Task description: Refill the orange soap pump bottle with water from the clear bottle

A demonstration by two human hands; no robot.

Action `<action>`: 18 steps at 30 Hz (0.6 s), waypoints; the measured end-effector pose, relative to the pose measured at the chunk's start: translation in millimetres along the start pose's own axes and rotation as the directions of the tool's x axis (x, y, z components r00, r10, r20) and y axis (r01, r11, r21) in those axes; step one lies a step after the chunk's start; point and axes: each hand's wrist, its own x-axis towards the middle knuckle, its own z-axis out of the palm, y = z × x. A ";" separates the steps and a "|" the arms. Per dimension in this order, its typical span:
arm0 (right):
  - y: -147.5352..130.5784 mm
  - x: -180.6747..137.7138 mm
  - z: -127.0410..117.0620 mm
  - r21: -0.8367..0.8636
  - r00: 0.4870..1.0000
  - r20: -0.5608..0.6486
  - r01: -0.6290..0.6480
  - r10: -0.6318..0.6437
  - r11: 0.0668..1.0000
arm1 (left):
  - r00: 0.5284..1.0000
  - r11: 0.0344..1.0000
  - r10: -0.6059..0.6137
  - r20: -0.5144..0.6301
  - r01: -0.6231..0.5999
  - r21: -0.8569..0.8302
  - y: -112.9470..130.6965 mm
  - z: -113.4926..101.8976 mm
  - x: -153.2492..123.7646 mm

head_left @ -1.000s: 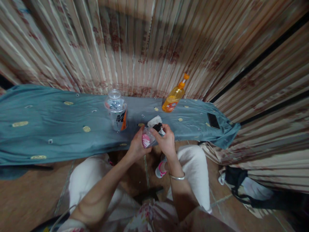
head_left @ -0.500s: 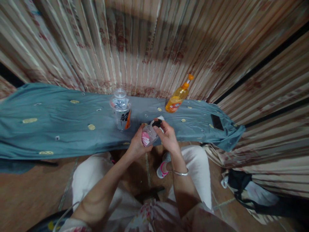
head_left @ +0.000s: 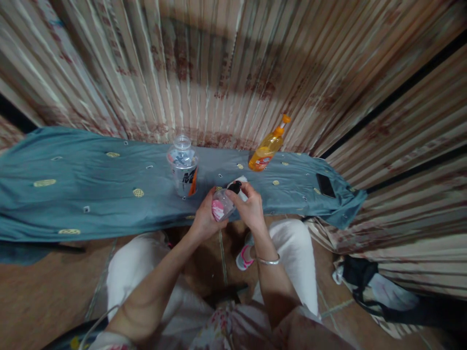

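Over the near edge of the cloth, my left hand [head_left: 205,218] is closed around a small clear plastic bottle [head_left: 226,199] with a pink-and-white label. The bottle leans with its top toward the right. My right hand [head_left: 251,208] pinches the black cap [head_left: 234,187] at that end between thumb and fingers. Whether the cap is seated or loose I cannot tell. Something white [head_left: 242,181], too blurred to name, shows just behind the right fingers. Left of the hands stands a clear plastic cup [head_left: 181,177] with a domed lid and crumpled wrappers inside.
An orange pump bottle [head_left: 266,151] stands farther back on the teal patterned cloth [head_left: 91,189]. A dark phone [head_left: 325,185] lies toward the right end. Pleated curtains [head_left: 219,63] hang behind. Dark and pale fabric [head_left: 386,289] lies on the floor at right.
The view has shifted slightly. Both hands keep hold of the small bottle, and my right fingers and the black cap have moved a little left and toward me.
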 end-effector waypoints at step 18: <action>-0.9 -5.0 -3.5 0.027 0.999 0.031 0.015 -0.016 1.000 | 0.998 0.996 0.062 -0.012 -0.061 0.067 -4.6 3.3 1.8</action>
